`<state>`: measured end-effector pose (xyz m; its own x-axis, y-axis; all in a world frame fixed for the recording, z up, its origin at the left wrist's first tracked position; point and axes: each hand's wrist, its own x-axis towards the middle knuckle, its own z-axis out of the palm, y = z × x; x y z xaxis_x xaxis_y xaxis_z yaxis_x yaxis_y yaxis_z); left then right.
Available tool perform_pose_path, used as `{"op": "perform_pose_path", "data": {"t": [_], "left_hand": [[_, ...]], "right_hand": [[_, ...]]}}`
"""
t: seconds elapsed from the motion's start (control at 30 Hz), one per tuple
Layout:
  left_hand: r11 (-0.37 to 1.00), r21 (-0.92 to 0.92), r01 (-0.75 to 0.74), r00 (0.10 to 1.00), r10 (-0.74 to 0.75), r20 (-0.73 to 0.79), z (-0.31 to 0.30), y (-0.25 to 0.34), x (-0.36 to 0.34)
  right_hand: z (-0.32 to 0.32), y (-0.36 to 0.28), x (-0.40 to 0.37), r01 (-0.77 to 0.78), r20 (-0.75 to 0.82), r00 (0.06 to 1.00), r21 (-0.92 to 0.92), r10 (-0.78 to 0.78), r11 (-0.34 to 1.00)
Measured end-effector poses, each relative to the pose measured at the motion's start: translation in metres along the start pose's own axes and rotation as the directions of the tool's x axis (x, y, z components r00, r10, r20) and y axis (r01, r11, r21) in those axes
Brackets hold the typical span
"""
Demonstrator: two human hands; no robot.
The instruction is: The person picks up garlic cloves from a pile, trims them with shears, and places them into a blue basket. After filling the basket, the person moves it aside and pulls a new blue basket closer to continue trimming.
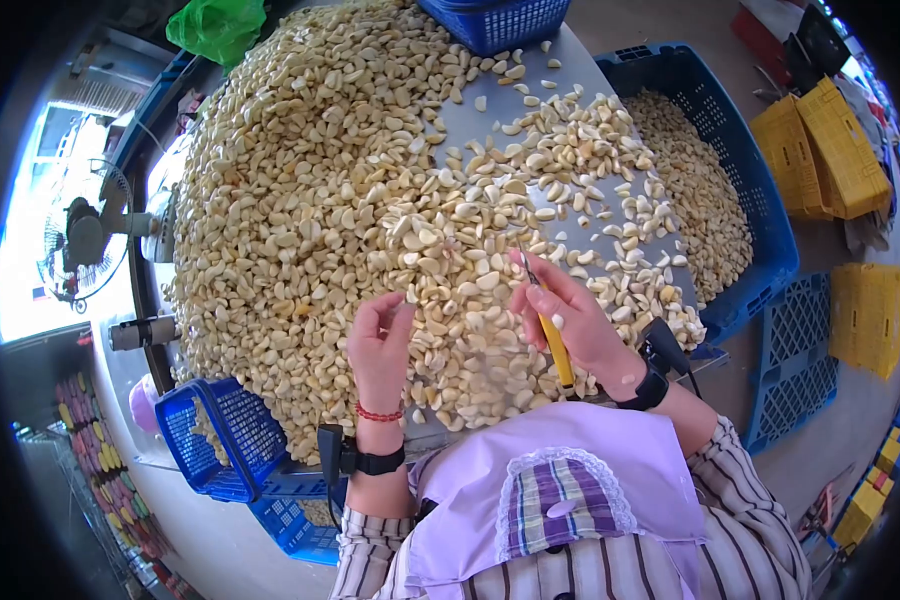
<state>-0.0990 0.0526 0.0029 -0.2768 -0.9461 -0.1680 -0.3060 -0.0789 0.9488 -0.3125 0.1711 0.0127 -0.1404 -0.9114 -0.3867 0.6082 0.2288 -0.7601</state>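
Observation:
A wide heap of pale peeled garlic cloves (300,200) covers the metal table. My right hand (575,320) is wrapped round a small knife (554,345) with a yellow handle, its thin blade pointing up and away over the cloves. A single pale clove shows against the fingers of that hand. To the left, my left hand (380,345) hovers just above the heap, thumb and fingers curled together. Whatever is between those fingertips, if anything, is hidden.
A blue crate (770,235) of cloves stands right of the table (490,110). Blue baskets sit at the far edge (495,25) and near left (205,445). A green bag (215,28) lies far left, near a fan (90,235). Yellow crates (865,315) are farther right.

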Motion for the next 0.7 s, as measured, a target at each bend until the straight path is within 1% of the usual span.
{"op": "perform_pose_path", "data": {"t": [0.03, 0.07, 0.1, 0.13, 0.17, 0.2, 0.23, 0.27, 0.33, 0.4, 0.43, 0.47, 0.5, 0.53, 0.57, 0.6, 0.63, 0.67, 0.7], "left_hand": [[0.979, 0.177, -0.097, 0.993, 0.082, 0.089, 0.004, 0.003, -0.002], [0.919, 0.337, -0.205, 0.971, 0.148, 0.187, 0.009, 0.009, -0.004], [0.873, 0.422, -0.243, 0.949, 0.125, 0.289, 0.017, 0.016, -0.009], [0.873, 0.42, -0.248, 0.948, 0.129, 0.292, 0.024, 0.016, -0.013], [0.733, 0.536, -0.42, 0.886, 0.202, 0.418, 0.03, 0.013, -0.016], [0.549, 0.605, -0.577, 0.802, 0.241, 0.546, 0.036, 0.01, -0.02], [0.519, 0.674, -0.526, 0.829, 0.133, 0.544, 0.044, 0.005, -0.021], [0.516, 0.67, -0.533, 0.825, 0.142, 0.547, 0.045, 0.002, -0.02], [0.585, 0.643, -0.494, 0.851, 0.175, 0.495, 0.049, -0.002, -0.018], [0.538, 0.726, -0.428, 0.882, 0.072, 0.466, 0.049, -0.005, -0.018], [0.507, 0.753, -0.419, 0.884, 0.038, 0.467, 0.051, -0.003, -0.018], [0.547, 0.71, -0.443, 0.878, 0.102, 0.468, 0.052, -0.002, -0.018], [0.529, 0.699, -0.48, 0.867, 0.163, 0.472, 0.052, -0.011, -0.018], [0.51, 0.692, -0.511, 0.836, 0.105, 0.539, 0.051, -0.012, -0.015], [0.467, 0.661, -0.588, 0.795, 0.181, 0.579, 0.047, -0.028, -0.011], [0.408, 0.695, -0.592, 0.796, 0.161, 0.583, 0.051, -0.017, -0.013], [0.312, 0.744, -0.591, 0.804, 0.152, 0.575, 0.051, -0.02, -0.012], [0.431, 0.702, -0.567, 0.813, 0.157, 0.56, 0.038, -0.05, 0.0], [0.173, 0.718, -0.674, 0.735, 0.063, 0.675, 0.034, -0.057, 0.002]], "right_hand": [[-0.001, 0.002, 0.0, -0.002, -0.044, 0.999, -0.007, 0.001, 1.0], [-0.001, 0.002, 0.0, 0.003, -0.048, 0.999, -0.01, -0.004, 1.0], [-0.001, 0.002, 0.0, 0.0, -0.051, 0.999, -0.015, -0.001, 1.0], [-0.001, 0.001, 0.0, -0.004, -0.052, 0.999, -0.02, 0.002, 1.0], [-0.001, 0.0, 0.0, 0.001, -0.054, 0.999, -0.022, -0.002, 1.0], [-0.001, 0.0, -0.001, -0.013, -0.056, 0.998, -0.031, 0.012, 0.999], [-0.001, -0.001, -0.002, -0.026, -0.059, 0.998, -0.04, 0.023, 0.999], [-0.002, -0.002, -0.002, -0.016, -0.062, 0.998, -0.042, 0.014, 0.999], [-0.007, -0.002, -0.005, -0.035, -0.042, 0.999, -0.032, 0.034, 0.999], [-0.015, 0.013, -0.004, 0.016, -0.031, 0.999, -0.058, -0.018, 0.998], [-0.019, 0.022, -0.003, 0.044, -0.045, 0.998, -0.077, -0.048, 0.996], [-0.019, 0.027, -0.004, 0.083, 0.007, 0.997, -0.161, -0.083, 0.984], [-0.02, 0.026, -0.004, 0.123, 0.039, 0.992, -0.253, -0.117, 0.96], [-0.014, 0.005, -0.011, 0.04, 0.034, 0.999, -0.372, -0.03, 0.927], [-0.01, 0.025, -0.007, 0.145, 0.018, 0.989, -0.179, -0.144, 0.973], [-0.012, 0.02, 0.0, 0.106, 0.152, 0.985, -0.204, -0.076, 0.973], [-0.01, 0.02, -0.002, 0.037, 0.078, 0.997, -0.229, -0.019, 0.973], [-0.011, 0.024, -0.002, 0.06, 0.072, 0.996, -0.221, -0.045, 0.973], [-0.014, 0.028, 0.001, 0.08, 0.083, 0.994, -0.204, -0.065, 0.976]]}}
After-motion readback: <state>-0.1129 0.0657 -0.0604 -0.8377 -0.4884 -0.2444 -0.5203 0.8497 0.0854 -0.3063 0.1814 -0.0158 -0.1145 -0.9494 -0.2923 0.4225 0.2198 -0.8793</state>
